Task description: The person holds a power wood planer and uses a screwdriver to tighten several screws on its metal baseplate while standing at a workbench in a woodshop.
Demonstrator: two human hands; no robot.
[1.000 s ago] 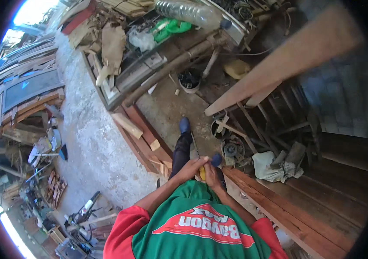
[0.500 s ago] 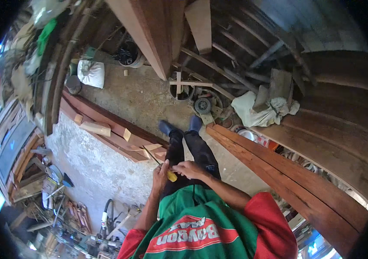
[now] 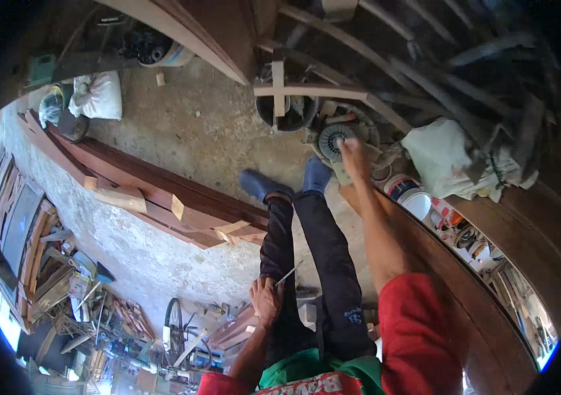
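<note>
My left hand (image 3: 266,296) is closed round a thin metal tool (image 3: 293,270), its shaft pointing up to the right beside my dark trouser legs; the handle is hidden by my fingers. My right hand (image 3: 353,150) is stretched forward over a round grey finned machine part (image 3: 330,135), above the right-hand plank (image 3: 464,316). Its fingers are slightly blurred, and I cannot tell if it touches or holds anything. My blue shoes (image 3: 257,186) stand on the concrete floor (image 3: 188,138).
Reddish boards with offcuts (image 3: 129,164) lie to the left. Ahead are a wooden cross piece (image 3: 278,89) over a dark bucket, and a white sack (image 3: 96,95). A pale bundle (image 3: 438,155) and paint pails (image 3: 416,204) sit at right. A bicycle and scrap piles (image 3: 175,336) are behind left.
My right hand has left the yellow-handled tool and reached forward and right, while my left hand keeps hold of it. The view has swung round and shifted.
</note>
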